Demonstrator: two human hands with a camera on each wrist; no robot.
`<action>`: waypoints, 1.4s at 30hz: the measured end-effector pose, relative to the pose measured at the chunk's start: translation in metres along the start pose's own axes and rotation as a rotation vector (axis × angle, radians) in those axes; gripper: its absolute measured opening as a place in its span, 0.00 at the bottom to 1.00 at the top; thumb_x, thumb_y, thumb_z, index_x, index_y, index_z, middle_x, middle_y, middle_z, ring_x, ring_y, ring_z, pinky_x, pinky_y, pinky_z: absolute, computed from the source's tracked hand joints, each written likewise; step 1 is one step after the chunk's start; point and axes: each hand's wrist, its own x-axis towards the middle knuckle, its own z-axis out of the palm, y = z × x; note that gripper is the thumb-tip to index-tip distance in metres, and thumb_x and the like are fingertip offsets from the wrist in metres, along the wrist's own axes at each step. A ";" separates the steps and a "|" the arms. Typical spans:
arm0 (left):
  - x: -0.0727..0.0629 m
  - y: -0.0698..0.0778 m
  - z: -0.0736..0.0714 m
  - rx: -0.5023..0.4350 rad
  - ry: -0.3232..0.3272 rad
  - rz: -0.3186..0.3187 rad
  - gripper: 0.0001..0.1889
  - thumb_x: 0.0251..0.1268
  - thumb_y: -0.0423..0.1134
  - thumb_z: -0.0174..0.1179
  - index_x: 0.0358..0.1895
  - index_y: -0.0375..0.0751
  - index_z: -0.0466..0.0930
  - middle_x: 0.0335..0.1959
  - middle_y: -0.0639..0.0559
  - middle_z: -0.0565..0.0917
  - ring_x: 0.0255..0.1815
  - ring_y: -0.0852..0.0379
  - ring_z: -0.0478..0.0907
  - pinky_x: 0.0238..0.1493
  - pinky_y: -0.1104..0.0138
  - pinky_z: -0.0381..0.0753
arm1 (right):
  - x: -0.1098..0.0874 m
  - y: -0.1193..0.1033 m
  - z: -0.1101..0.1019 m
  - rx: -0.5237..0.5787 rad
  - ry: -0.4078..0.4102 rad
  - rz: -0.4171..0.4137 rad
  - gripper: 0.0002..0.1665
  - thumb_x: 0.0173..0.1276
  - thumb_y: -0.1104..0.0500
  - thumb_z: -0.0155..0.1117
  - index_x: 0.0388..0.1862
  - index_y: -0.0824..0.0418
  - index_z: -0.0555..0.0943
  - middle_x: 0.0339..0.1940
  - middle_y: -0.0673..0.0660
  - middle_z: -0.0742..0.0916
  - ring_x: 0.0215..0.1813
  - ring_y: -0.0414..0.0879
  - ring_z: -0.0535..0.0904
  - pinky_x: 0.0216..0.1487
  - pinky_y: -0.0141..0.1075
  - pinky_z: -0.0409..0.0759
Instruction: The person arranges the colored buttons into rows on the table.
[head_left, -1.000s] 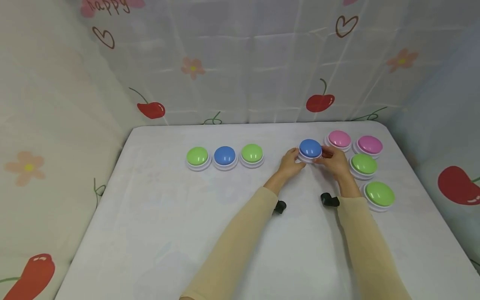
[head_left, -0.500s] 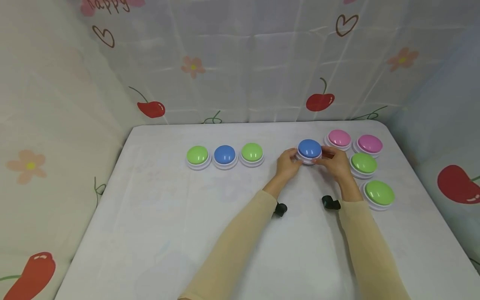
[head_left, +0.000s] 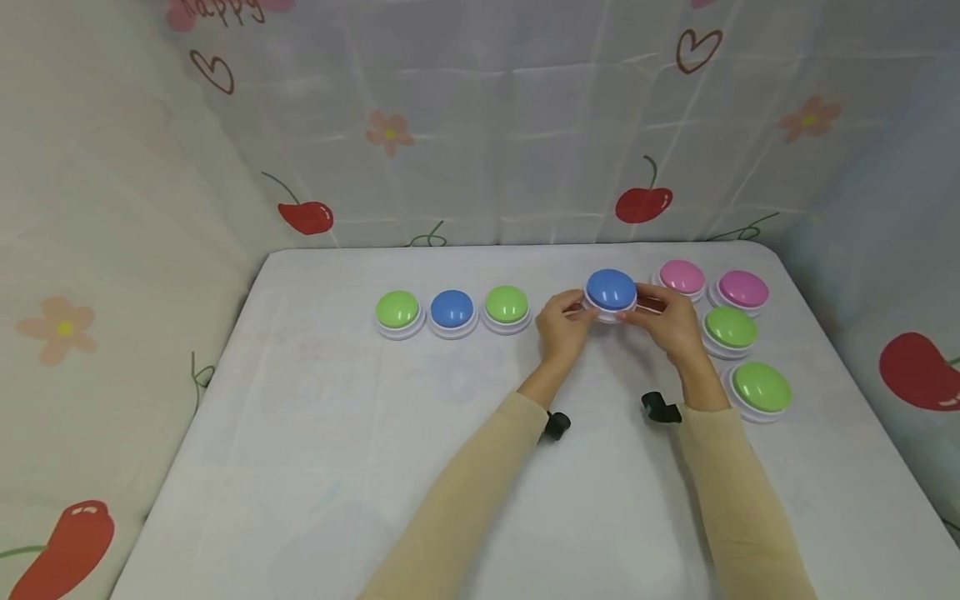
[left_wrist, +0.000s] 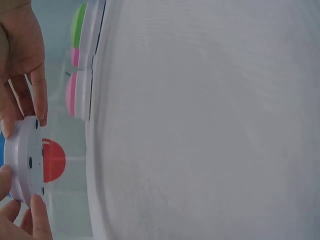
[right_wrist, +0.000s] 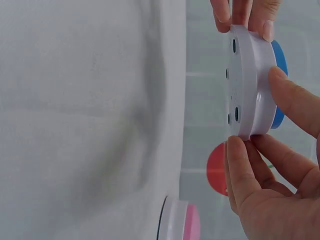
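Observation:
A round push button with a blue dome and white base [head_left: 611, 290] is held between both hands, lifted off the table; its underside with small dark holes faces the table in both wrist views. My left hand [head_left: 564, 329] grips the base from the left, thumb at the near side. From the right, my right hand [head_left: 667, 321] pinches the same base, as the right wrist view shows with its thumb [right_wrist: 295, 100] on the rim. Left of the hands, a row holds a green button [head_left: 397, 310], a blue button [head_left: 452, 310] and another green button [head_left: 506, 306].
On the right stand two pink buttons [head_left: 682, 277] and two green buttons [head_left: 762, 387], close beside the right forearm. The white table [head_left: 337, 467] meets a patterned curtain [head_left: 495, 150] at its back edge. A black wrist camera [head_left: 660, 407] sits at the right sleeve.
Both hands have raised the blue button off the tabletop and shifted it slightly left. The other buttons have stayed in place.

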 end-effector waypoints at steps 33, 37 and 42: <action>-0.010 -0.006 -0.042 -0.013 0.189 -0.099 0.18 0.49 0.28 0.72 0.47 0.33 0.85 0.52 0.41 0.85 0.51 0.49 0.85 0.47 0.76 0.83 | 0.007 -0.015 0.046 0.077 -0.114 -0.060 0.38 0.58 0.67 0.73 0.67 0.69 0.71 0.65 0.70 0.77 0.64 0.62 0.77 0.56 0.41 0.79; -0.009 -0.011 -0.040 0.017 0.194 -0.120 0.17 0.49 0.28 0.72 0.46 0.33 0.85 0.52 0.43 0.85 0.52 0.51 0.84 0.47 0.76 0.83 | 0.011 -0.013 0.048 0.055 -0.130 -0.032 0.39 0.58 0.66 0.73 0.68 0.69 0.70 0.65 0.70 0.76 0.65 0.62 0.76 0.58 0.45 0.79; -0.009 -0.019 -0.037 0.053 0.209 -0.123 0.17 0.49 0.28 0.72 0.45 0.33 0.85 0.51 0.41 0.85 0.50 0.50 0.86 0.46 0.76 0.83 | 0.016 -0.008 0.051 0.019 -0.160 0.001 0.39 0.59 0.65 0.73 0.69 0.68 0.69 0.67 0.70 0.76 0.67 0.63 0.73 0.63 0.50 0.77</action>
